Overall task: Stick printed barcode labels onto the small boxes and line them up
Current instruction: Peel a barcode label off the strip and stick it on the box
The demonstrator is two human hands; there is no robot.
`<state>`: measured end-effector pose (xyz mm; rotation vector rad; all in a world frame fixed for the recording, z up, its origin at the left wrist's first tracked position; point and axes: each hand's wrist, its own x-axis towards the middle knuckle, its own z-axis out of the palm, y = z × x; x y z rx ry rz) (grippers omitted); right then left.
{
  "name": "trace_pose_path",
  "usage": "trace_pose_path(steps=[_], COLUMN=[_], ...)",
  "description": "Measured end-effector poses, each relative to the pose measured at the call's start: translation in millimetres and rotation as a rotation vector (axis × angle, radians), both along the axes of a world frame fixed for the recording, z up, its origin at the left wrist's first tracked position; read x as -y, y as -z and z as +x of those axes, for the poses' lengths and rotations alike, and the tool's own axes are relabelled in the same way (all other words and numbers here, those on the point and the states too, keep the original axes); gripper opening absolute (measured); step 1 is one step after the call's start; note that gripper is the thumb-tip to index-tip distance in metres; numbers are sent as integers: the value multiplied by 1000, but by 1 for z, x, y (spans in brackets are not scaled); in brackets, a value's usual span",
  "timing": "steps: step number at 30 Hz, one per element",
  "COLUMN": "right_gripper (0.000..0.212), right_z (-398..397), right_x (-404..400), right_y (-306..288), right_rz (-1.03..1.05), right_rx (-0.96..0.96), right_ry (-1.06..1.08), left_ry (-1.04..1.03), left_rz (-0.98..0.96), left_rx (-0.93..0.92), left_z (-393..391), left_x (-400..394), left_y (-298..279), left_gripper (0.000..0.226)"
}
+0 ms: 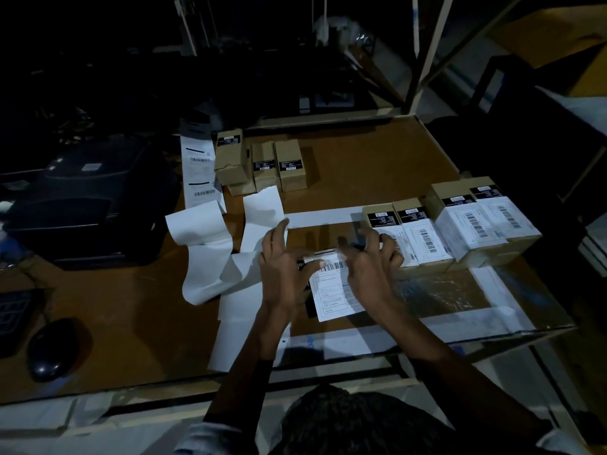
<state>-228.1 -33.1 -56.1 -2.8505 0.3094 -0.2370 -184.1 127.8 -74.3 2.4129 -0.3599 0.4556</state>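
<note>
A white barcode label (335, 290) lies over a small box in front of me; the box is mostly hidden under it. My left hand (285, 274) presses on the label's left top edge with spread fingers. My right hand (369, 261) presses on its right side, fingers slightly bent. To the right, several labelled boxes (460, 224) stand side by side in a row. At the back, three brown boxes without white labels (262, 162) stand together. A strip of printed labels (200, 172) hangs from the black printer (88, 205) on the left.
Curled empty backing paper (210, 251) lies left of my hands on the brown table (361, 165). A black mouse (52, 349) and part of a keyboard (13, 310) sit at the near left. A metal rack frame (423, 54) rises behind the table.
</note>
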Motion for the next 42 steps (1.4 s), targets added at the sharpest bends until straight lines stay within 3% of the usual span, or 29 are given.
trace_pose_path(steps=[7, 15, 21, 27, 31, 36, 42], right_gripper=[23, 27, 28, 28, 27, 28, 26], right_z=[13, 25, 24, 31, 30, 24, 32], right_x=[-9, 1, 17, 1, 2, 30, 5], right_y=[-13, -11, -6, -10, -8, -13, -16], right_rz=[109, 88, -48, 20, 23, -17, 17], right_rx=[-81, -114, -111, -158, -176, -182, -195], right_ry=[-76, -126, -58, -160, -167, -40, -183], left_ry=[49, 71, 36, 68, 31, -82, -45], left_rz=[29, 50, 164, 89, 75, 65, -46], left_rx=[-261, -365, -410, -373, -359, -421, -402], left_z=[10, 13, 24, 20, 18, 24, 35], left_x=[16, 14, 2, 6, 4, -3, -5], left_y=[-8, -24, -12, -19, -17, 9, 23], left_gripper=[17, 23, 45, 37, 43, 78, 70])
